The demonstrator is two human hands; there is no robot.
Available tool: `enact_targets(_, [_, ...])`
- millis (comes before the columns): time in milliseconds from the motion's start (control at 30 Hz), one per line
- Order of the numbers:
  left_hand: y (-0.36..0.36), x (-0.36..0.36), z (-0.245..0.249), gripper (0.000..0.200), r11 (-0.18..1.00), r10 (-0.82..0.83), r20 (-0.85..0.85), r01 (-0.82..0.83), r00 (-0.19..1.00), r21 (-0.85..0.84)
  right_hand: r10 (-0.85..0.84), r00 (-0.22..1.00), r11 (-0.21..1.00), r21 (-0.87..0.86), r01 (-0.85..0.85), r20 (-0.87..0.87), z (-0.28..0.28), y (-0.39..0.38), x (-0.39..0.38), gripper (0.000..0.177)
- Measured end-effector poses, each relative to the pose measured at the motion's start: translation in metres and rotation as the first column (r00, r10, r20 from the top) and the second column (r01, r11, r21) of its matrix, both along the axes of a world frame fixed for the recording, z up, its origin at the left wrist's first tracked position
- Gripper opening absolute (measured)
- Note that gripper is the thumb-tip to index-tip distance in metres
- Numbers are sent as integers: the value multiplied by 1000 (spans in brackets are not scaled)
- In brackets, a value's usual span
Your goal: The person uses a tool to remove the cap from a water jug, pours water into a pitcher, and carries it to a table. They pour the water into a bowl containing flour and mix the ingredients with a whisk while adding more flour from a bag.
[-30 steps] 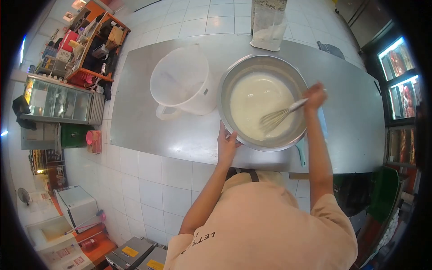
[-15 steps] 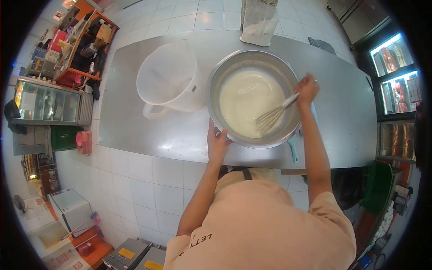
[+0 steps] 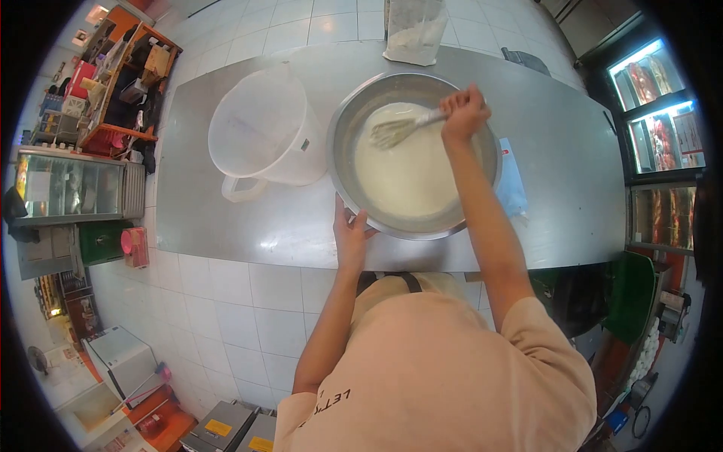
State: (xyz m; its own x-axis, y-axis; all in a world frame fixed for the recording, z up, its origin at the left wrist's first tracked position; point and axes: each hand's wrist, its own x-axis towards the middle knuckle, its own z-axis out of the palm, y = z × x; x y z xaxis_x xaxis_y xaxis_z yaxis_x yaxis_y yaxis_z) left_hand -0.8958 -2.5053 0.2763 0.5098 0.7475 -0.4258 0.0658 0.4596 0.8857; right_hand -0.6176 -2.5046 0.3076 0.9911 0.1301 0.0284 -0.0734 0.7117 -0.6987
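Note:
My right hand [image 3: 465, 115] is closed round the handle of a wire whisk [image 3: 399, 131]. The whisk slants down to the left, its wires partly in pale, creamy liquid batter [image 3: 410, 177]. That batter lies in a wide steel mixing bowl [image 3: 343, 172]. At the bowl's near left side, my left hand [image 3: 352, 235] grips the rim, the thumb showing and some fingers hidden against the bowl's outside. Left of the bowl stands a large translucent plastic jug [image 3: 260, 132], its handle toward me.
The bowl stands on a steel table [image 3: 572, 181]. A clear bag or container of white powder [image 3: 414, 38] is at the far edge. A light blue packet [image 3: 510, 184] lies right of the bowl, partly under my forearm. Lit display fridges [image 3: 655, 113] stand beyond the table's right end.
My right hand has swept the whisk from the bowl's near right side to its far left part. My left hand stays at the rim. The view has shifted slightly.

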Motion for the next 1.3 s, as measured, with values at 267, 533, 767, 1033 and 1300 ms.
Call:
enact_targets(267, [2, -2, -1, 66, 1000, 0, 34, 1, 999, -16, -194, 981, 921, -348, 173, -28, 17, -88, 27, 38])
enact_targets(533, [1, -1, 1, 66, 1000, -7, 20, 8, 1000, -10, -318, 945, 948, -31, 317, -77, -27, -21, 40, 38])
enact_targets(767, [0, -4, -2, 66, 1000, -22, 15, 22, 1000, 6, -148, 977, 892, -448, 65, -154, -34, -78, 25, 36])
enact_targets(1033, [-10, -12, 4, 66, 1000, -13, 51, 14, 999, -28, -256, 961, 964, -105, 245, -102, -32, -62, 61, 36])
enact_targets(1300, [1, -9, -3, 60, 1000, -19, 87, 19, 996, 3, 41, 985, 971, -224, -79, -169, -29, -90, -28, 38])
